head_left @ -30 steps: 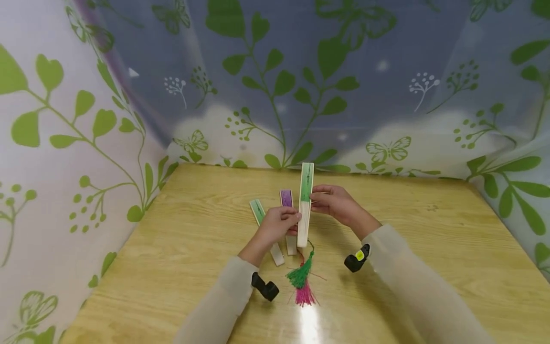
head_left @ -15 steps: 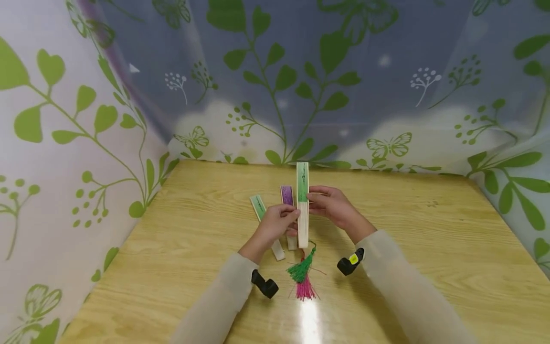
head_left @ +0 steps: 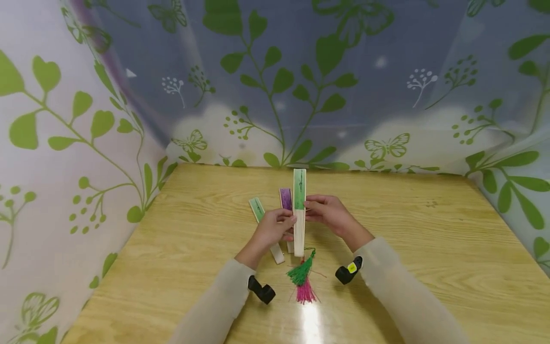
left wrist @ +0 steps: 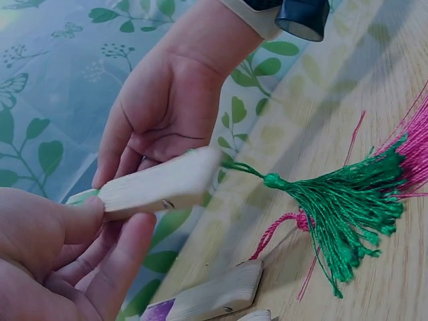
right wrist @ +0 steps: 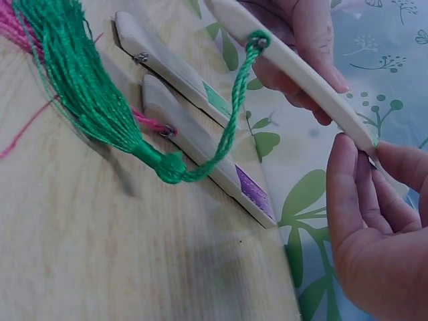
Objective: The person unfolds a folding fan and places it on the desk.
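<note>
While the left hand [head_left: 270,228] and right hand [head_left: 334,216], fingers part-curled, pinch opposite sides of a green-topped folded fan [head_left: 299,212] held above the worktop [head_left: 421,229], its green tassel [head_left: 300,273] trailing from the near end, a purple-topped fan [head_left: 285,198] and another green-topped fan [head_left: 257,208] lie just left.

Pale beige long sleeves [head_left: 215,301]; black wrist cameras [head_left: 267,294], right one bearing yellow sticker [head_left: 352,267]
</note>
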`<state>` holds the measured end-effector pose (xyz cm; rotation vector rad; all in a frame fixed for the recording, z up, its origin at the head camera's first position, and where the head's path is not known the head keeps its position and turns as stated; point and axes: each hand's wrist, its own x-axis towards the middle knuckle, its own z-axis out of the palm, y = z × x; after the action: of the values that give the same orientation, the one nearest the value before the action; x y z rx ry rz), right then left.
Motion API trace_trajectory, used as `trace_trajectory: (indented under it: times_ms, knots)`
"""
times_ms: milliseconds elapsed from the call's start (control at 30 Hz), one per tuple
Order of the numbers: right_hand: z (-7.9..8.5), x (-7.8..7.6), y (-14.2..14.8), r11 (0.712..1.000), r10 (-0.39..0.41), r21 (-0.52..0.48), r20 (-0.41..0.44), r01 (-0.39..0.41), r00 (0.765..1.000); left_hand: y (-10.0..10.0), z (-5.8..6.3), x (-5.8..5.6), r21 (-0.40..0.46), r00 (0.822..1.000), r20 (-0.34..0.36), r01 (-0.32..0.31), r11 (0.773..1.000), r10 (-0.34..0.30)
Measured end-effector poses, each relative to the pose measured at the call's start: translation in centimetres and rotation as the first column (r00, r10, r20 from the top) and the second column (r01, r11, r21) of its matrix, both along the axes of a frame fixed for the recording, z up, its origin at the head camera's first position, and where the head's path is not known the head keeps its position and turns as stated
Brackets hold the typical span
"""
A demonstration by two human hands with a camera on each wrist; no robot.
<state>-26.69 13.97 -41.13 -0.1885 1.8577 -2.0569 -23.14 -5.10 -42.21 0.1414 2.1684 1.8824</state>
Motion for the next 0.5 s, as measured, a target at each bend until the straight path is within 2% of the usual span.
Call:
trace_trajectory:
  times_ms: [233, 500]
  knots:
    - [-0.40, 0.41, -0.51, 0.999, -0.050, -0.011, 0.012, 0.050, 0.999, -0.18, -0.36, 0.35, 0.007, 1.000, -0.023, -0.006, 1.000, 0.006]
    - [-0.44, 0.79, -0.88, 0.997, -0.071, 0.001, -0.008, 0.071, 0.997, -0.10, -0.85, 0.77, 0.026, 0.998, -0.053, -0.034, 0.999, 0.035]
